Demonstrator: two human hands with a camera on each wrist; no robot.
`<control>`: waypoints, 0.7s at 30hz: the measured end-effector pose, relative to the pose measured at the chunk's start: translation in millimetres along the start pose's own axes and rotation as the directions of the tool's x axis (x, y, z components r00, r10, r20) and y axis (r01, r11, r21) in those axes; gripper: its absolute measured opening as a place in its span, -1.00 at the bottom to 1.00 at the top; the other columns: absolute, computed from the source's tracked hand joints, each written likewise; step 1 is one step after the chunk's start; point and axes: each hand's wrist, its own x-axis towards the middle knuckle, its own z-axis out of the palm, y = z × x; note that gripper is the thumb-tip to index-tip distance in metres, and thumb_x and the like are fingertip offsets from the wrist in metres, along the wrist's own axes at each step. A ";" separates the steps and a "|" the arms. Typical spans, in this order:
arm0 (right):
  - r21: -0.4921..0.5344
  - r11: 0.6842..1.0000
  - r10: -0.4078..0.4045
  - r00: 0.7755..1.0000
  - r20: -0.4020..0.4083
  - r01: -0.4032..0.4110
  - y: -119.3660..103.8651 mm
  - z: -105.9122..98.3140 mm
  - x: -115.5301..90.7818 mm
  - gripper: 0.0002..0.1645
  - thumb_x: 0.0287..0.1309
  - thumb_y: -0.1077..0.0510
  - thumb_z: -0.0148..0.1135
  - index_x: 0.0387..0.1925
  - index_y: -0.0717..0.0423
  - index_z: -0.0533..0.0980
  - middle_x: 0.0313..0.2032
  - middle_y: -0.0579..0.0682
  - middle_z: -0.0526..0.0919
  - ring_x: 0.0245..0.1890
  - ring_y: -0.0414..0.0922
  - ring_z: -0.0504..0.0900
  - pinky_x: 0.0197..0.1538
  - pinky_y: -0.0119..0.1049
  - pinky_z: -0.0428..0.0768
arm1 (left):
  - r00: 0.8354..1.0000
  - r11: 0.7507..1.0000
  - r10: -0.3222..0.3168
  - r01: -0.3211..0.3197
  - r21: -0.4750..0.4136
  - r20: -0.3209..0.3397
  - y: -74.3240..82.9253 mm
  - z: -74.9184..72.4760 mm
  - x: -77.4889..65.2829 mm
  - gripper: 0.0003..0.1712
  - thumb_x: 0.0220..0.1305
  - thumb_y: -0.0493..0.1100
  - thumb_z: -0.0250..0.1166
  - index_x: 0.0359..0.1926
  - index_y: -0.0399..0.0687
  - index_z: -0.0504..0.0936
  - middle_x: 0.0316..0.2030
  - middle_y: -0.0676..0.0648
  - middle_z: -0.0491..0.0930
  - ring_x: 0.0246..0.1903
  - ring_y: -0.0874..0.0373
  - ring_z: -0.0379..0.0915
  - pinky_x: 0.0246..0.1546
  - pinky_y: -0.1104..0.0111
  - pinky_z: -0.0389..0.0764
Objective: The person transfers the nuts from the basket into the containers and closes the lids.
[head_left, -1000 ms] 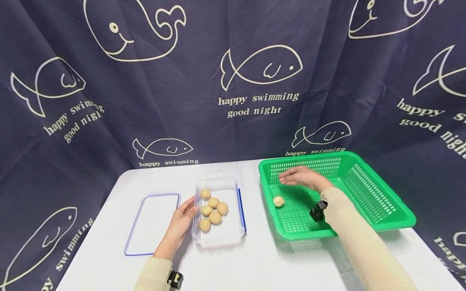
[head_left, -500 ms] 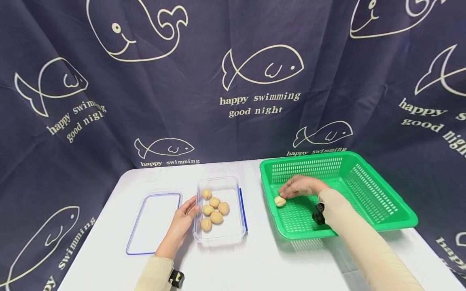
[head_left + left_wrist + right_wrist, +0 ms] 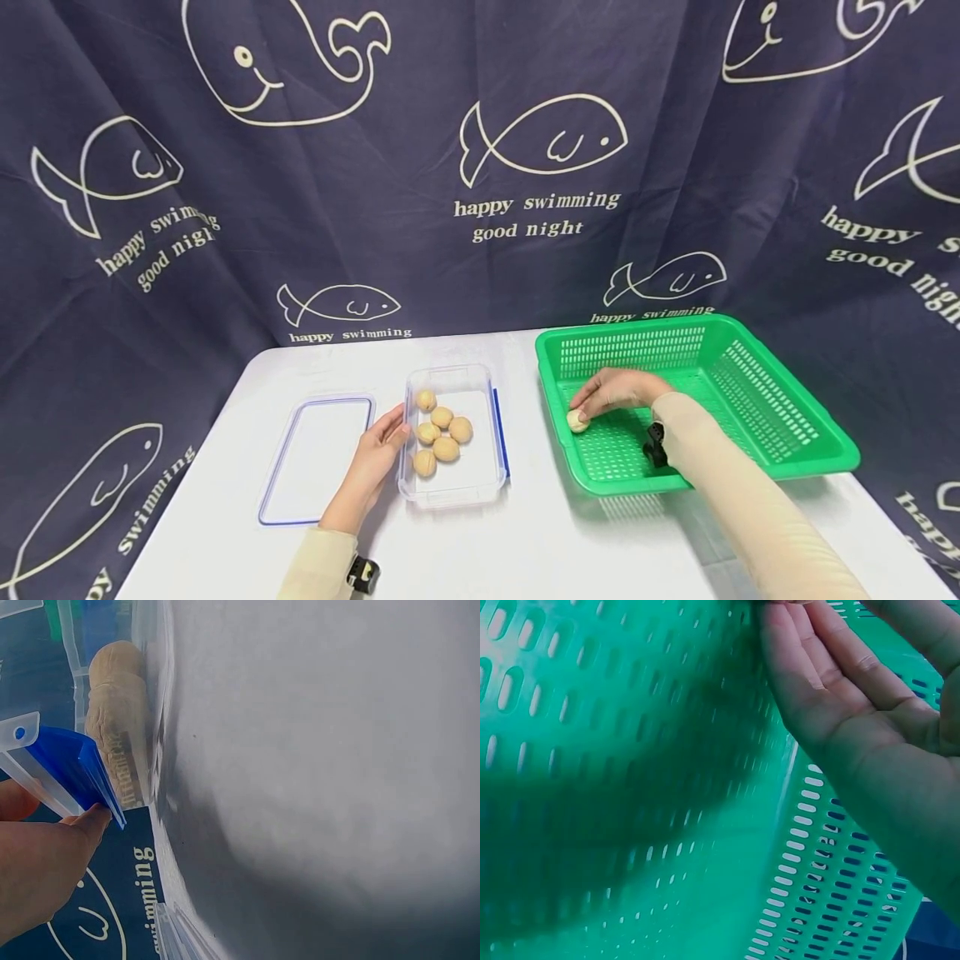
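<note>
In the head view my left hand point(image 3: 378, 454) holds the left side of a clear plastic food container point(image 3: 491, 492). The left wrist view shows its thumb and a finger pinching the container at a blue clip flap point(image 3: 71, 761). Several walnuts point(image 3: 446, 449) lie inside, mostly toward the left. My right hand point(image 3: 618, 392) reaches down into a green plastic basket point(image 3: 806, 417); its fingertips pinch a walnut point(image 3: 578, 422) near the basket's left wall. In the right wrist view the fingertips run to the top edge, so the walnut is nearly all hidden there.
A clear lid with a blue seal point(image 3: 279, 458) lies flat on the white table point(image 3: 525, 542), left of the container. Another blue clip point(image 3: 501, 433) hangs along the container's right side. A dark fish-print curtain point(image 3: 420, 217) stands behind the table.
My right hand has come down and toward me in the basket, from above the walnut to a fingertip grip on it. My left hand stays at the container.
</note>
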 end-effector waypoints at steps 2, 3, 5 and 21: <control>-0.007 1.000 -0.003 1.000 -0.004 0.003 0.9 0.0 0.8 -0.53 0.04 0.38 0.33 0.02 0.52 0.49 -0.18 0.11 0.70 -0.20 -0.11 0.66 0.16 -0.03 0.57 | 1.000 1.000 0.000 0.000 0.000 -0.001 -0.3 0.1 0.6 -0.43 0.44 -0.30 0.03 0.40 -0.34 0.16 0.37 -0.37 0.17 0.39 -0.18 0.06 0.41 0.13 0.13; -0.009 1.000 -0.006 1.000 -0.005 0.006 1.3 0.0 1.0 -0.54 0.04 0.38 0.32 0.01 0.52 0.50 -0.19 0.11 0.70 -0.20 -0.11 0.66 0.15 -0.03 0.58 | 1.000 1.000 0.003 -0.003 0.006 0.000 -0.5 0.0 0.8 -0.43 0.45 -0.30 0.02 0.40 -0.35 0.15 0.36 -0.38 0.17 0.38 -0.19 0.06 0.41 0.12 0.13; -0.014 1.000 -0.009 1.000 -0.008 0.009 2.2 -0.4 1.4 -0.56 0.04 0.38 0.32 -0.01 0.51 0.51 -0.21 0.10 0.71 -0.21 -0.11 0.67 0.14 -0.05 0.59 | 1.000 1.000 -0.001 0.001 0.007 -0.002 -0.7 -0.2 1.2 -0.44 0.45 -0.29 0.03 0.40 -0.33 0.16 0.36 -0.37 0.18 0.38 -0.18 0.07 0.41 0.13 0.14; -0.076 0.997 -0.019 0.999 0.026 0.021 1.4 0.9 0.0 -0.57 -0.02 0.36 0.38 -0.05 0.44 0.56 -0.20 0.10 0.71 -0.21 -0.12 0.65 0.07 -0.11 0.63 | 1.000 1.000 -0.005 0.005 0.002 0.000 -2.1 -1.1 1.3 -0.43 0.44 -0.29 0.03 0.40 -0.34 0.16 0.37 -0.37 0.16 0.39 -0.19 0.04 0.41 0.13 0.12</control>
